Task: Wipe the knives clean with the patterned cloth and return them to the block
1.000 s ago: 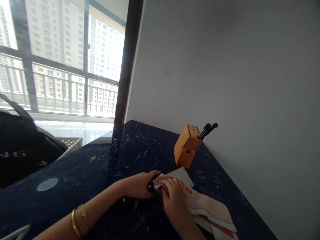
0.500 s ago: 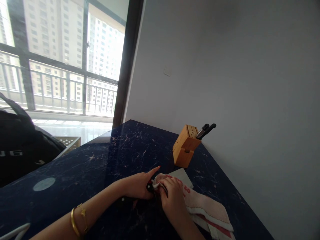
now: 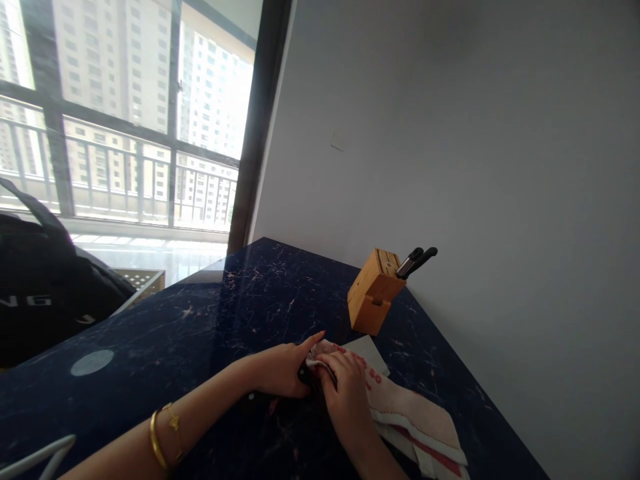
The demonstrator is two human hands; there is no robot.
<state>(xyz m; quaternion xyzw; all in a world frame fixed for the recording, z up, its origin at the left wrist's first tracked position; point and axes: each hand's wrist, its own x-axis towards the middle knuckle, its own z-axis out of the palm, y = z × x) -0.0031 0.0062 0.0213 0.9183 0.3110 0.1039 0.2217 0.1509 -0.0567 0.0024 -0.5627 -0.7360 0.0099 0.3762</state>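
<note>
My left hand [image 3: 285, 370] is closed around the black riveted handle of a kitchen knife [image 3: 253, 398], thumb stretched toward the blade end. My right hand [image 3: 345, 387] grips a pale pink-and-white towel [image 3: 410, 407] with red print, pressing it folded over the knife just beyond the handle. A broad, flat grey surface, seemingly the blade, shows past the towel; the rest is covered. The towel's loose end trails to the right under my right forearm. Beyond both hands stands a wooden knife block [image 3: 373, 293] with black-handled knives [image 3: 417, 261] in it.
The dark blue marbled table [image 3: 280, 287] meets a grey wall on the right. A round pale spot [image 3: 93, 363] marks its left part. A black bag [image 3: 45, 280] sits at the left, and a white curved bar [image 3: 55, 453] at the lower left edge.
The view has shifted slightly, so the scene sits a little further right. Both hands keep their hold on the knife and towel; the left thumb now lies closer to the towel.
</note>
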